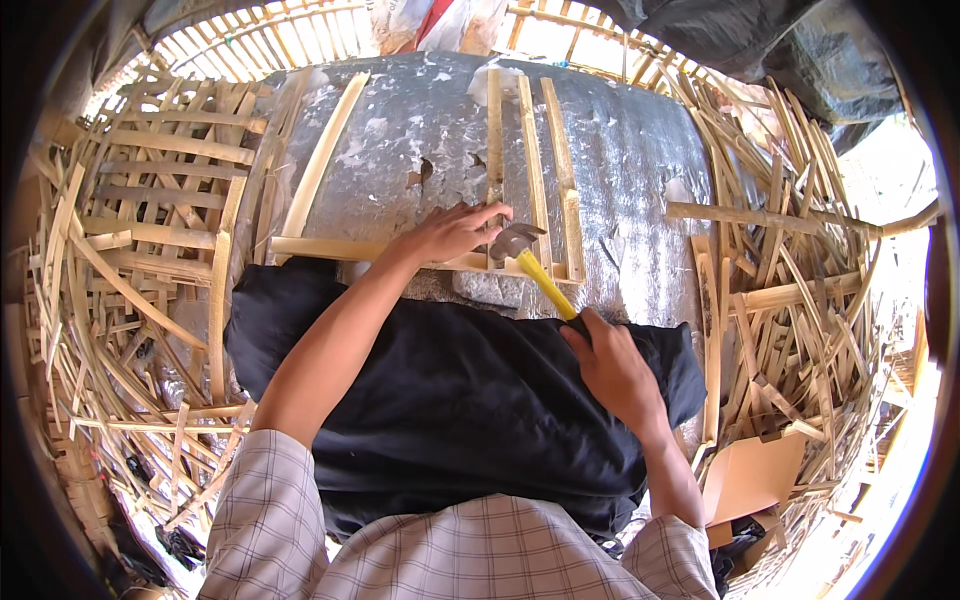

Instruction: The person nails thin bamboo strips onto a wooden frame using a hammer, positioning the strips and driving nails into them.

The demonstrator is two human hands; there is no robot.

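Hammer (546,283) with a yellow shaft and curved metal head: your right hand (612,368) is closed around its dark grip at the lower end, and its head is just beside your left fingers, above the crosswise bamboo strip (335,248). Your left hand (452,235) reaches over that strip with bent fingers, close to where the nearest lengthwise strip (495,135) meets it; whether they pinch anything, you can't tell from here. Two more lengthwise strips, a middle one (533,155) and an outer one (564,185), run down to the crosspiece just to the right. A grey block (488,289) shows below the crosspiece, above the black cloth (470,400) over your lap.

Expect the hammer to be head-heavy, so the low hold you have should give it swing but less fine control. The bamboo looks light, stiff along its length and likely to split near its ends; steady the crosspiece a little away from the joint, minding its edges and the hammer head.
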